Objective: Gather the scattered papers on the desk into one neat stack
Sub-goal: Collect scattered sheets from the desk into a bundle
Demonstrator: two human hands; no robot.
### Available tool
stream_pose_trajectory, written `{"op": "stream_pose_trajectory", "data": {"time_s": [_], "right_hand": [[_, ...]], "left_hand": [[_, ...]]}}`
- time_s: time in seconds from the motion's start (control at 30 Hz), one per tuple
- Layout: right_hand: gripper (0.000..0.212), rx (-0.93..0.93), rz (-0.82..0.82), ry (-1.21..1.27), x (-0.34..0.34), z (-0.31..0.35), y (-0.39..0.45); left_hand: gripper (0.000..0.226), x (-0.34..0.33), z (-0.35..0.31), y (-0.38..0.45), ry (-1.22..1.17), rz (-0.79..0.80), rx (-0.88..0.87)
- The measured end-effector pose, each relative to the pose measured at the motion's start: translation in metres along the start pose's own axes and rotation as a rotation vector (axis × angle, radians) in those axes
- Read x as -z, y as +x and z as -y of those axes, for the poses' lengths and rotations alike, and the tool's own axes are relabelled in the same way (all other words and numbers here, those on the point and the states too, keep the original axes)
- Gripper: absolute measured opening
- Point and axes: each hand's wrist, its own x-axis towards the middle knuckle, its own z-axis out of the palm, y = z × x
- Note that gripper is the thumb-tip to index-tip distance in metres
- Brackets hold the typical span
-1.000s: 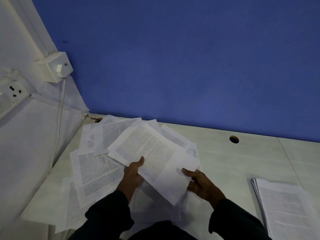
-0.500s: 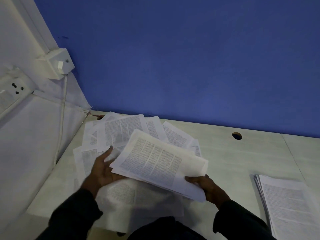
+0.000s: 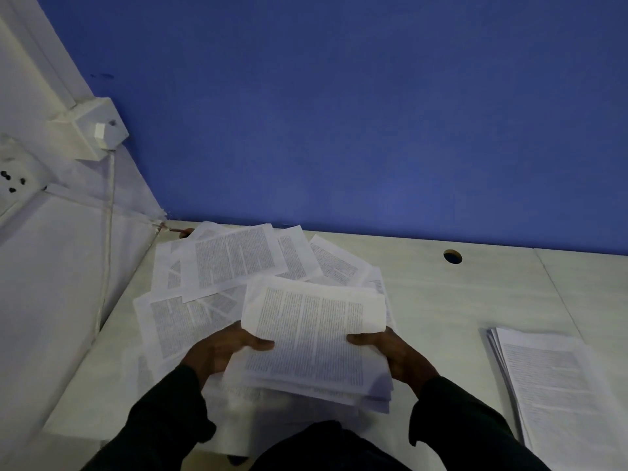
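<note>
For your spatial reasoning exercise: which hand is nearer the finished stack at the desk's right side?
Right. The right hand grips the bundle's right edge, nearer the stack; the left hand holds the opposite edge.

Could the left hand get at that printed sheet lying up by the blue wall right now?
Probably not at once. The left hand is gripping the bundle of papers with the right hand. The way to the printed sheet looks open, if the hand lets go.

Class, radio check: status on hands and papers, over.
Left hand and right hand grip a bundle of papers. Loose sheets lie scattered beyond. Side stack apart, right. Nothing obstructing.
</note>
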Motion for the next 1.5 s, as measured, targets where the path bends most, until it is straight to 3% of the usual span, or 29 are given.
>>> {"op": "stream_pose_trajectory", "data": {"time_s": [0.07, 0.17, 0.23, 0.3, 0.33, 0.4, 0.5, 0.57, 0.73, 0.87, 0.97, 1.07, 1.17, 1.23, 1.37, 1.5], "right_hand": [[0.051, 0.014, 0.018, 0.021, 0.003, -0.001, -0.006], [0.046, 0.054, -0.048, 0.037, -0.003, -0.003, -0.013], [0.049, 0.077, -0.117, 0.094, -0.006, -0.011, -0.013], [0.053, 0.089, -0.256, 0.194, -0.006, -0.019, -0.016], [0.055, 0.100, -0.315, 0.258, -0.008, -0.023, -0.017], [0.060, 0.136, -0.310, 0.372, -0.017, -0.033, -0.019], [0.062, 0.177, -0.185, 0.461, -0.038, -0.046, -0.025], [0.063, 0.151, -0.136, 0.485, -0.032, -0.053, -0.033], [0.087, -0.042, -0.231, 0.229, 0.032, -0.029, -0.076], [0.057, -0.034, -0.058, 0.234, 0.050, -0.002, -0.087], [0.042, -0.037, 0.004, 0.248, 0.056, 0.000, -0.094], [0.044, -0.027, -0.110, 0.166, 0.071, -0.016, -0.105], [0.045, -0.004, -0.160, 0.157, 0.100, -0.032, -0.117], [0.041, -0.001, -0.213, 0.168, 0.131, -0.035, -0.131], [0.029, 0.066, -0.470, 0.120, 0.212, -0.041, -0.161], [0.011, 0.077, -0.751, -0.115, 0.292, -0.053, -0.193]], "left_hand": [[0.071, 0.004, 0.004, -0.003, -0.035, 0.033, 0.019], [0.073, -0.011, -0.001, -0.005, -0.163, -0.105, 0.013], [0.059, -0.021, 0.006, -0.007, -0.582, -0.049, -0.077], [0.068, -0.030, 0.015, -0.011, -0.990, -0.019, -0.141], [0.075, -0.039, 0.017, -0.011, -1.042, -0.024, -0.169], [0.072, -0.070, 0.019, -0.009, -0.892, -0.093, -0.165], [0.043, -0.119, 0.016, 0.002, -0.591, -0.301, -0.174], [0.048, -0.117, 0.018, 0.010, -0.500, -0.395, -0.188], [0.063, -0.080, 0.011, 0.017, -0.222, -0.168, -0.142], [0.058, -0.109, 0.001, 0.027, -0.079, 0.065, -0.130], [0.040, -0.140, 0.006, 0.040, -0.235, -0.038, -0.082], [0.039, -0.182, 0.020, 0.048, -0.310, -0.109, 0.059], [0.038, -0.230, 0.029, 0.054, -0.156, -0.097, 0.030], [0.036, -0.256, 0.029, 0.067, -0.194, -0.129, 0.021], [0.026, -0.326, 0.025, 0.104, -0.231, -0.190, 0.002], [0.021, -0.416, 0.036, 0.136, 0.090, -0.080, -0.066]]}}
